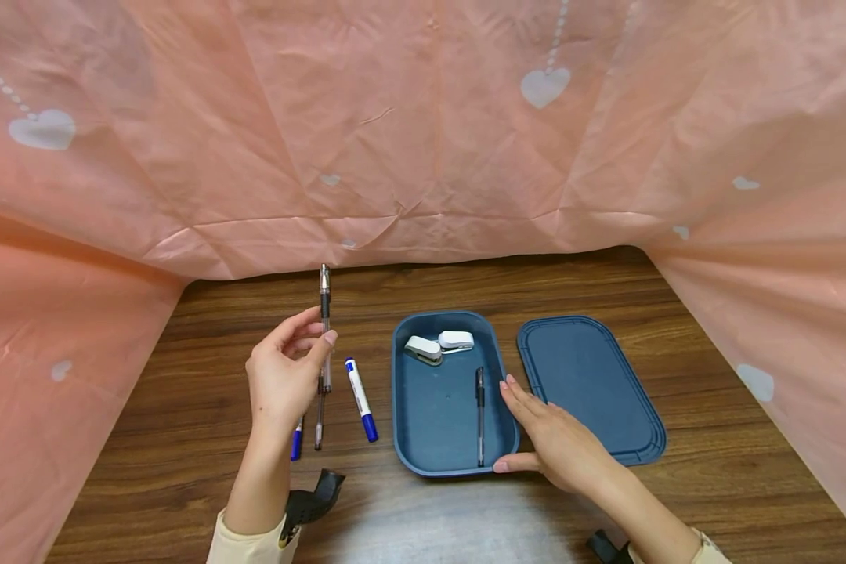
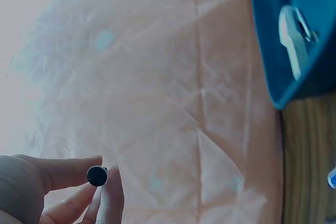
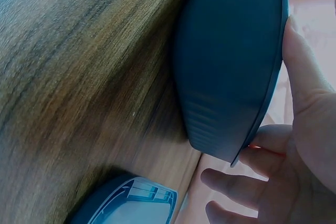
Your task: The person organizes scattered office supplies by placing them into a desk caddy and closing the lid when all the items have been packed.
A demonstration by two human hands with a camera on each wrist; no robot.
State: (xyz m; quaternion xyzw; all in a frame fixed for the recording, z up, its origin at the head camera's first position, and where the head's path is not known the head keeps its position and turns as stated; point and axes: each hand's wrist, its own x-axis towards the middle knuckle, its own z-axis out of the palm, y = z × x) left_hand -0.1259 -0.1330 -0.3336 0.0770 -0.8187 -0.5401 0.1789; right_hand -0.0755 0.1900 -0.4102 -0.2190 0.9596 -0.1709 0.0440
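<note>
My left hand (image 1: 285, 376) pinches a clear pen with a black grip and silver cap (image 1: 325, 298), held upright above the table to the left of the blue box. In the left wrist view the dark round end of the pen (image 2: 97, 176) shows between thumb and fingers. My right hand (image 1: 560, 442) rests against the right rim of the blue box (image 1: 433, 423), thumb at the near corner. Inside the box lie a black-capped pen (image 1: 480, 415) and two white clip-like objects (image 1: 424, 348). In the right wrist view, fingers touch the box's rim (image 3: 231, 66).
A white and blue marker (image 1: 361, 399) lies left of the box. Another pen (image 1: 319, 419) and a blue-ended marker (image 1: 297, 440) lie partly behind my left hand. The blue lid (image 1: 592, 384) lies flat right of the box. A pink curtain (image 1: 423, 141) surrounds the wooden table.
</note>
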